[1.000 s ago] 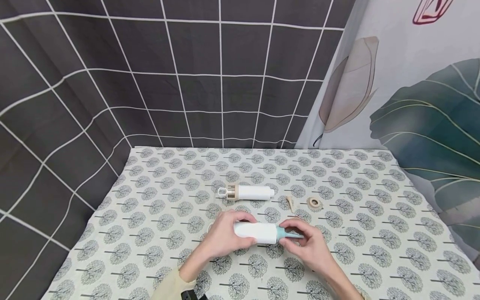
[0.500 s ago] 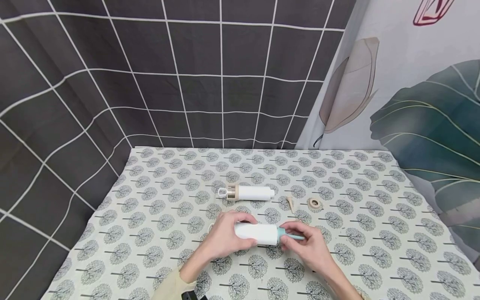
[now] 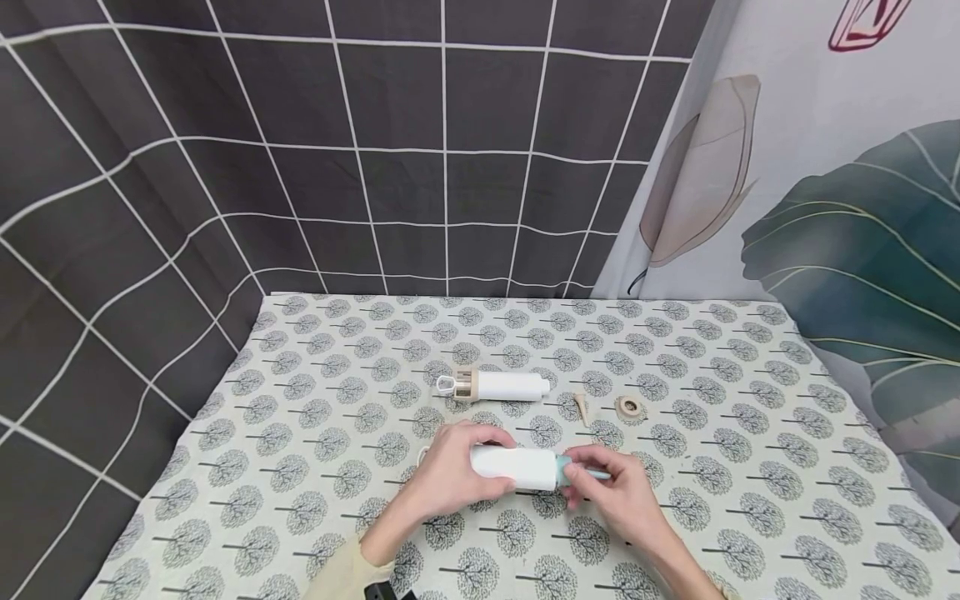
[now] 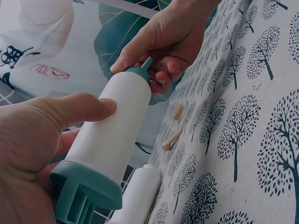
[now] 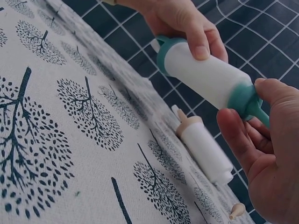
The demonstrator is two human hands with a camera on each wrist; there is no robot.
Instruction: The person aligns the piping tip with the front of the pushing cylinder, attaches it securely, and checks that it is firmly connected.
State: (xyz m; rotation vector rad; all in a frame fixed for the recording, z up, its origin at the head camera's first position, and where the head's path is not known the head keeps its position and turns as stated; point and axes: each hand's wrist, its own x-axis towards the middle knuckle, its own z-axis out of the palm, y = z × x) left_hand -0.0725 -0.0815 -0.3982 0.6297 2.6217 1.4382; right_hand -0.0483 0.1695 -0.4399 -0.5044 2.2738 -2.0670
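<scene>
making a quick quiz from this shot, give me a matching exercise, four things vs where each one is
Things:
1 teal-capped tube
2 beige-capped tube
3 beige cone nozzle
4 beige ring

Places:
A farthest right on the tablecloth
B held between left hand and right hand
C lying between the far tube and the ring
D lying on the cloth beyond the hands

Pairs: 1-B, 2-D, 3-C, 4-A
</scene>
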